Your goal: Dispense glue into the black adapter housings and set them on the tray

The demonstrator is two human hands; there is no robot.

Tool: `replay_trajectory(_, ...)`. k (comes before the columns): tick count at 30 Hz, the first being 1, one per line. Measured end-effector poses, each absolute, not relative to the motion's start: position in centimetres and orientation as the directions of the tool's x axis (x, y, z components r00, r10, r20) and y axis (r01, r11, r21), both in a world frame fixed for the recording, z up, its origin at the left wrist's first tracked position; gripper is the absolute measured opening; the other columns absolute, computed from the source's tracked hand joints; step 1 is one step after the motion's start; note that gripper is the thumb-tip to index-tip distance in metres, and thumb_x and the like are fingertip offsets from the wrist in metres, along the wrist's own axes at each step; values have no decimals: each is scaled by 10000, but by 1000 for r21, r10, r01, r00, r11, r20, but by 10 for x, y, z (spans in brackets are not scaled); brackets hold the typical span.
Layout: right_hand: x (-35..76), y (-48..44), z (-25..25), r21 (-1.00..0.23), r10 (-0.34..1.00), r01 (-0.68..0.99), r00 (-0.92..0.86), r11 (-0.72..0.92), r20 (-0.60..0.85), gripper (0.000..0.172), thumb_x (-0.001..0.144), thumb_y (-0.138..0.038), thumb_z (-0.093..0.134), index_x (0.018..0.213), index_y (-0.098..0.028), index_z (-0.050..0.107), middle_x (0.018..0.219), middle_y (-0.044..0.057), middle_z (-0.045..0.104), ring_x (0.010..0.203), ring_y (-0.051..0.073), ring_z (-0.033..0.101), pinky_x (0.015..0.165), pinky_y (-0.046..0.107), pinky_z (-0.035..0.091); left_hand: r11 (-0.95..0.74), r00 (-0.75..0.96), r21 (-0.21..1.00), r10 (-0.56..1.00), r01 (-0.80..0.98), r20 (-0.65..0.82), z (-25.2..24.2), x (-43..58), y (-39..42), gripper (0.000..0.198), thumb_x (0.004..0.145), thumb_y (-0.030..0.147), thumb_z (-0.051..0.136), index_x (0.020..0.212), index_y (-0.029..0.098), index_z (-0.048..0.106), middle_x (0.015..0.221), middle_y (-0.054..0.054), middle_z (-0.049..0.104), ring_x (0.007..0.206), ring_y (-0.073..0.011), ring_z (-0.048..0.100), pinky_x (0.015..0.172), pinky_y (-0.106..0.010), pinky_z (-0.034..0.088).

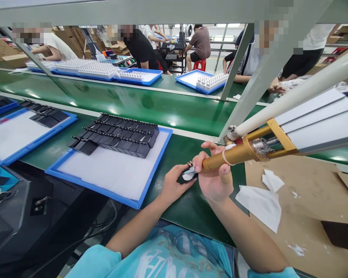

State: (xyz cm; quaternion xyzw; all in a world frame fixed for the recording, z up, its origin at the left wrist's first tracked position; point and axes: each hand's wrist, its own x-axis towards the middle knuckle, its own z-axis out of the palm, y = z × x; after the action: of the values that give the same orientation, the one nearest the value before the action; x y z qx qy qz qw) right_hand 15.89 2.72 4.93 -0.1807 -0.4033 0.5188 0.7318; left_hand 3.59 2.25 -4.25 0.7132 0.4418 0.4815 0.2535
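Nearest the camera is a turquoise shirt [174, 266], its pale lettering cut off by the bottom edge. Above it, the left hand [171, 185] pinches a small black case [193, 176] with something white inside, held over the green table [203, 220]; fingers cover part of it, so what the white is cannot be told. The right hand [216, 181] is curled loosely round the front of a gold tool [240, 153], fingers partly spread; the tip is hidden behind the fingers at the case—whether they touch cannot be made out. To the left, a blue-rimmed tray [155, 175] bears rows of black cases [120, 135], while a dark machine [14, 220] is cropped by the left edge. At right, white tissue [262, 206] lies partly on cardboard [310, 208]. Beyond, frame bars [245, 92] cut across co-workers [140, 48], some faces blurred out.
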Motion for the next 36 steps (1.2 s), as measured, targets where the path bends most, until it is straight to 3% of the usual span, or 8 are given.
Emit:
replay_trajectory(6, 161, 32, 48, -668, 902, -622, 163, 409, 401, 429, 749, -585, 604, 1065, -306, 524, 1046, 8, 543, 529, 86, 524, 542, 319, 427, -387, 164, 807, 922, 446, 352, -45, 34, 25, 405, 790, 304, 709, 1172, 226, 599, 1053, -35, 706, 914, -197, 666, 818, -317, 520)
replay_trajectory(13, 170, 44, 43, -671, 879, -571, 258, 473, 401, 451, 772, -669, 491, 1025, -297, 526, 1028, 6, 565, 517, 94, 535, 549, 327, 438, -231, 197, 711, 971, 664, 132, -54, 27, 34, 414, 816, 311, 669, 1216, 246, 585, 1145, -51, 691, 1013, -258, 645, 887, -415, 497)
replay_trajectory(18, 189, 46, 37, -692, 860, -511, 298, 510, 414, 410, 786, -624, 505, 1030, -295, 523, 1046, 11, 588, 529, 100, 547, 557, 328, 452, -206, 197, 792, 974, 575, 111, -49, 23, 40, 480, 832, 389, 652, 1273, 227, 553, 1394, -83, 543, 1273, -260, 513, 1079, -423, 395)
replay_trajectory(22, 211, 41, 29, -713, 855, -472, 303, 518, 421, 409, 771, -596, 546, 1053, -299, 536, 1044, 8, 595, 538, 106, 557, 554, 325, 448, -110, 167, 868, 985, 485, 31, -45, 27, 47, 465, 889, 458, 564, 1305, 251, 535, 1329, -79, 600, 1234, -259, 557, 1037, -425, 440)
replay_trajectory(26, 234, 32, 21, -739, 845, -415, 329, 531, 422, 470, 729, -615, 584, 1072, -295, 553, 1024, 10, 592, 520, 105, 546, 524, 319, 436, -91, 190, 925, 982, 370, 21, -51, 33, 54, 342, 911, 393, 535, 1221, 255, 578, 1214, -68, 670, 1179, -240, 603, 960, -381, 498)
replay_trajectory(31, 254, 24, 15, -744, 839, -397, 340, 538, 425, 446, 734, -604, 589, 1055, -298, 543, 1031, 12, 577, 535, 111, 563, 510, 309, 419, -245, 269, 904, 951, 351, 154, -51, 32, 51, 293, 942, 279, 471, 1220, 222, 544, 1178, -67, 679, 1144, -185, 603, 998, -355, 464)
replay_trajectory(36, 263, 22, 10, -740, 834, -396, 350, 544, 426, 422, 756, -579, 571, 1074, -305, 530, 1032, 12, 585, 561, 121, 578, 524, 308, 413, -462, 392, 692, 879, 555, 273, -40, 26, 43, 500, 935, 289, 503, 1424, 246, 407, 1328, -78, 593, 1142, -214, 521, 1020, -415, 418)
